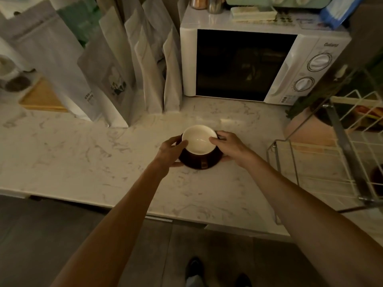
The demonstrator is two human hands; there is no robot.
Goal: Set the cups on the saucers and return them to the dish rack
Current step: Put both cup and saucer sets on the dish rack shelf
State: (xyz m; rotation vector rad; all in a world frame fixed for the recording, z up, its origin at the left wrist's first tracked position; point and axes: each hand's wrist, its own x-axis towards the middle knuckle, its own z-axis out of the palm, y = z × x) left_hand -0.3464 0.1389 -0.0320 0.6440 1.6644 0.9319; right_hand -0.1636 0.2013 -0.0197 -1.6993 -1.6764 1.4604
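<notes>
A cup (199,139), cream inside and dark brown outside, stands upright on a dark brown saucer (202,163) in the middle of the marble counter (83,154). My left hand (172,151) grips the saucer's left edge, thumb against the cup's rim. My right hand (230,146) holds the saucer's right edge, with its thumb touching the cup's right rim. The wire dish rack (323,162) stands to the right, an arm's width from the saucer. A dark round item (376,176) sits low in the rack at the far right, partly cut off.
A white microwave (263,63) stands behind the cup. Several tall paper bags (116,75) line the back left. A pink pot (304,127) sits between the microwave and the rack. A wooden board (39,98) lies at far left. The counter's front edge runs below my forearms.
</notes>
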